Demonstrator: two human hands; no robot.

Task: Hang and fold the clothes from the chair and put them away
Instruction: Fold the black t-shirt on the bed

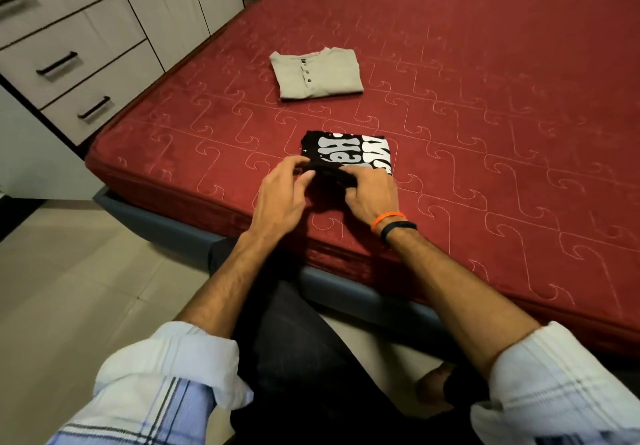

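Observation:
A black T-shirt (349, 151) with big white lettering lies folded into a small rectangle near the front edge of the red mattress (485, 115). My left hand (282, 198) pinches its near left edge, fingers curled on the fabric. My right hand (372, 193), with an orange and a dark wristband, grips the near edge beside it. Further back lies a folded grey button-neck shirt (317, 73), apart from both hands.
A white drawer unit (69, 63) with dark handles and tall cupboard doors stand to the left of the bed. The grey bed frame (166, 222) juts out below the mattress. Beige tiled floor (69, 288) lies at lower left.

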